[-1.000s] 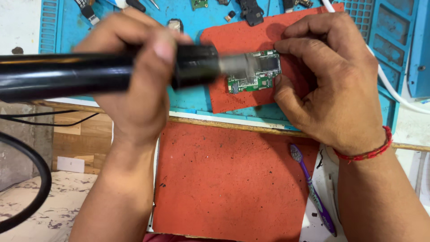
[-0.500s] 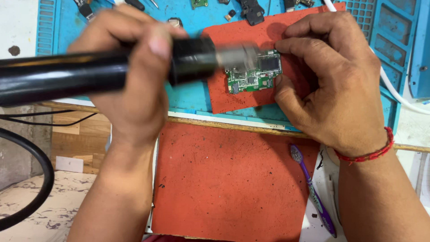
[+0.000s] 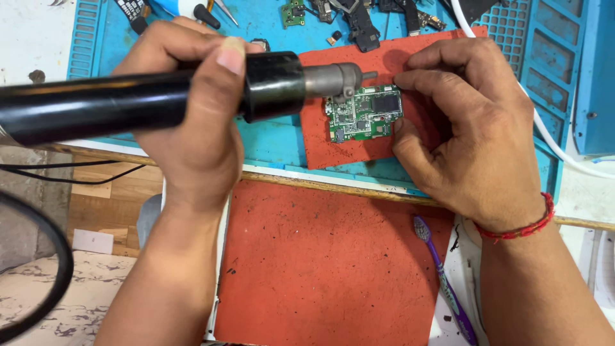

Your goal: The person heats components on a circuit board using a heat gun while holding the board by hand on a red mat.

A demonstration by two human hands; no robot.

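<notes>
My left hand [image 3: 192, 115] grips a thick black hot-air tool [image 3: 128, 96] held crosswise, its metal nozzle [image 3: 336, 80] pointing right over the top left corner of a small green circuit board [image 3: 364, 114]. The board lies flat on a small red mat [image 3: 378, 64] on top of a blue work mat [image 3: 275, 138]. My right hand [image 3: 474, 128] rests on the red mat, with fingertip and thumb touching the board's right edge and steadying it. A red thread band circles my right wrist.
A larger red mat [image 3: 327, 263] lies nearer me, with a purple toothbrush [image 3: 442, 275] beside it. Loose phone parts [image 3: 359, 19] and tweezers sit at the blue mat's far edge. A white cable [image 3: 551, 141] runs at right, black cables [image 3: 38, 275] at left.
The hot-air tool's nozzle has shifted slightly left and up, from over the board's middle to its top left corner. My right hand stays at the board's right edge.
</notes>
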